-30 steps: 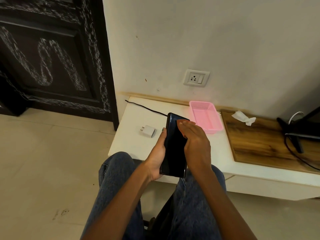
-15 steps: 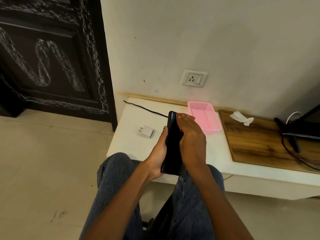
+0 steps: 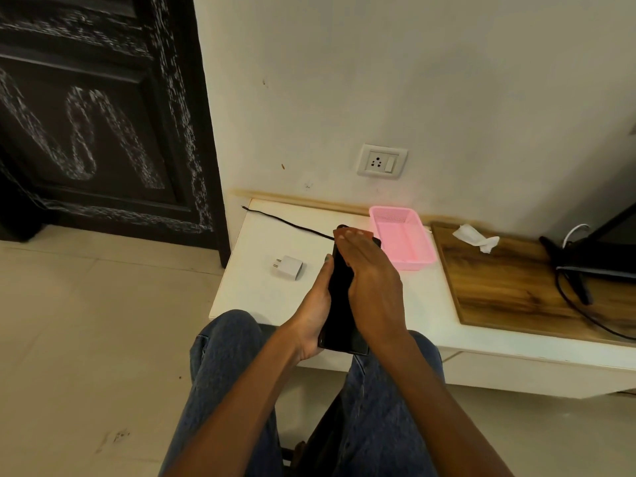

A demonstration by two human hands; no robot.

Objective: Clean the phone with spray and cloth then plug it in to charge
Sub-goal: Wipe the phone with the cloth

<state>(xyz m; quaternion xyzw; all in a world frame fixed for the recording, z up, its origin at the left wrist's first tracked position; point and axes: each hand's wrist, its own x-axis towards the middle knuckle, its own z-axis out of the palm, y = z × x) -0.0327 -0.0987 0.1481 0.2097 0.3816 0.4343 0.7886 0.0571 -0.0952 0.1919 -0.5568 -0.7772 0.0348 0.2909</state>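
I hold a black phone (image 3: pixel 339 304) upright over my lap, at the front edge of the white table (image 3: pixel 261 297). My left hand (image 3: pixel 315 315) grips its left edge and back. My right hand (image 3: pixel 371 287) lies flat on the phone's face with straight fingers that reach its top end. A thin reddish-brown strip shows just past those fingertips; I cannot tell what it is. A white charger adapter (image 3: pixel 288 267) lies on the table left of the phone. A black cable (image 3: pixel 285 222) runs behind it. The wall socket (image 3: pixel 381 162) is above the table.
A pink plastic basket (image 3: pixel 402 242) stands right of the phone against the wall. A crumpled white tissue (image 3: pixel 476 237) lies on a wooden board (image 3: pixel 516 287) further right. A dark monitor stand with cables (image 3: pixel 568 270) sits at the far right. A dark door is on the left.
My right hand slid a little up the phone's face toward its top. The phone turned slightly in my left hand. The head view shifted a bit.
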